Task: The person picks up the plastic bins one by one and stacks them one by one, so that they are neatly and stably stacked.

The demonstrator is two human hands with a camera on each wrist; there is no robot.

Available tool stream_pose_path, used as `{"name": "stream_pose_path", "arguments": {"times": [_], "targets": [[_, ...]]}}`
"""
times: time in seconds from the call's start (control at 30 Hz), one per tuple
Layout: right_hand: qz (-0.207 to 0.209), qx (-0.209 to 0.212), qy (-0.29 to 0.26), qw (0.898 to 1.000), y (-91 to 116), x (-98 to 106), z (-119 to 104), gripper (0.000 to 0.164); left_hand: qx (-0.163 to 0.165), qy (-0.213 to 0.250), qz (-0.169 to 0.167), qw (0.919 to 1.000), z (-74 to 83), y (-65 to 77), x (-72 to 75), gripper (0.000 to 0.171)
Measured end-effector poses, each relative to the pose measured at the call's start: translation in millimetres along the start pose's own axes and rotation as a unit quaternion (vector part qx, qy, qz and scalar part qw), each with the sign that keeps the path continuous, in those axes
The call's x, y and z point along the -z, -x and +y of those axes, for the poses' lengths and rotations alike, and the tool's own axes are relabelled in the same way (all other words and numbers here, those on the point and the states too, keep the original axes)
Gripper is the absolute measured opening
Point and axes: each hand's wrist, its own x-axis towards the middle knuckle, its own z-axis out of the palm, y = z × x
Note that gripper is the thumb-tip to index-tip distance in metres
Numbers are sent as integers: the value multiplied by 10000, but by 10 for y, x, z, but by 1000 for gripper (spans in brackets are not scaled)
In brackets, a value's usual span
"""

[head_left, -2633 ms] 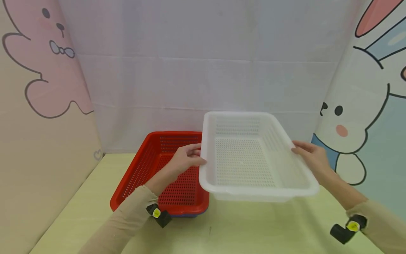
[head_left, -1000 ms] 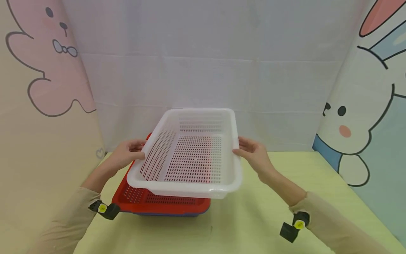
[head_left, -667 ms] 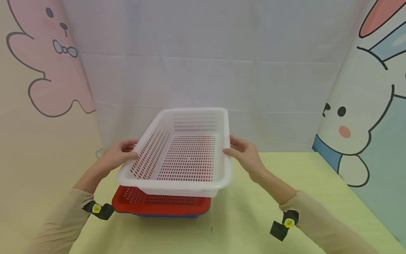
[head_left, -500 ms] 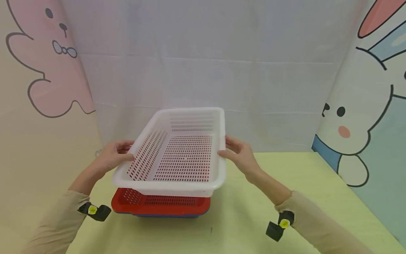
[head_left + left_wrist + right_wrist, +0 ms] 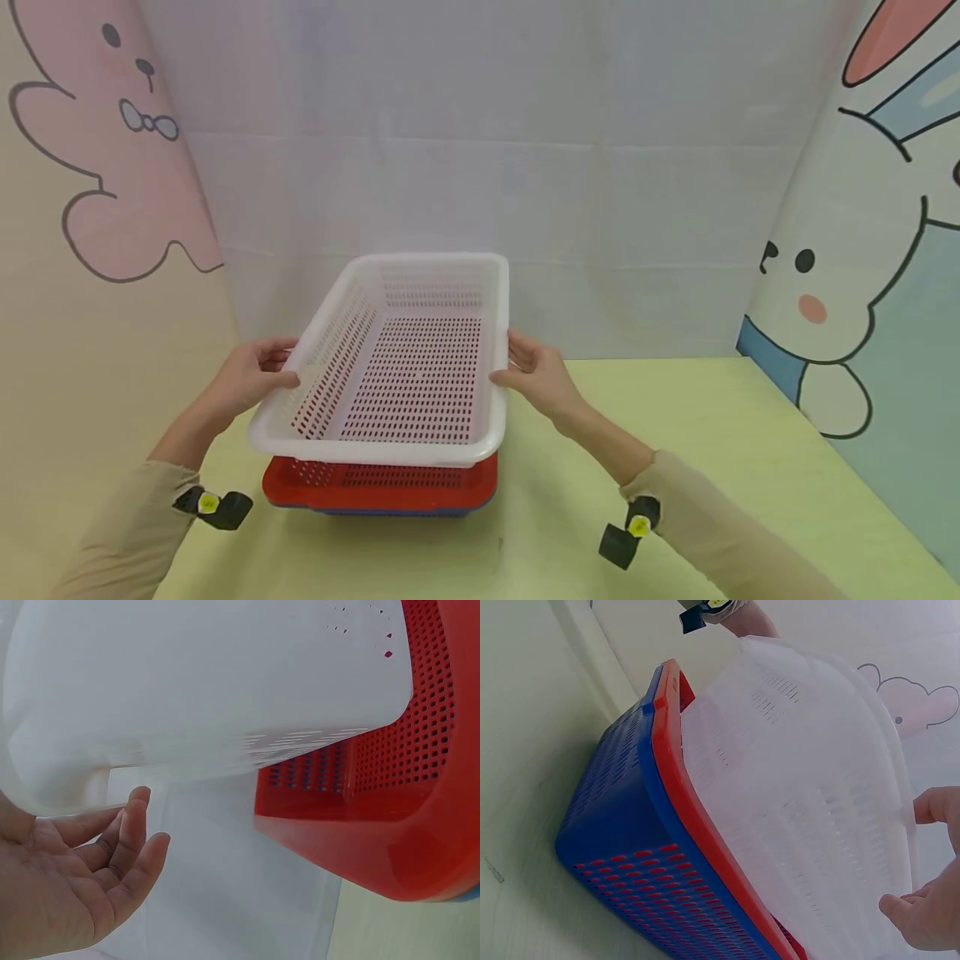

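A white perforated plastic basket is held tilted over a red basket, its near side raised above the red rim. My left hand grips the white basket's left rim, thumb on top and fingers beneath. On the opposite side, my right hand pinches the right rim between thumb and fingers. The red basket sits nested in a blue basket, seen best in the right wrist view. There, the white bottom dips partly inside the red rim. From the head view the white basket hides most of the red one.
The baskets stand on a pale yellow-green table, toward its left side. A white curtain hangs behind. Side panels carry a pink cartoon animal on the left and a white rabbit on the right.
Both hands have carried the white basket leftward, from right of the red basket to over it, and slightly lower most recently. The red and blue baskets have stayed in place.
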Motion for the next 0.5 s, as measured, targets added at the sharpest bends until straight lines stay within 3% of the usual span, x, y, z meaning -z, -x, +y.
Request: {"name": "stream_pose_path", "arguments": {"times": [0.5], "targets": [[109, -233, -21, 9997, -14, -24, 257, 69, 213, 156, -32, 9996, -181, -42, -158, 56]]}}
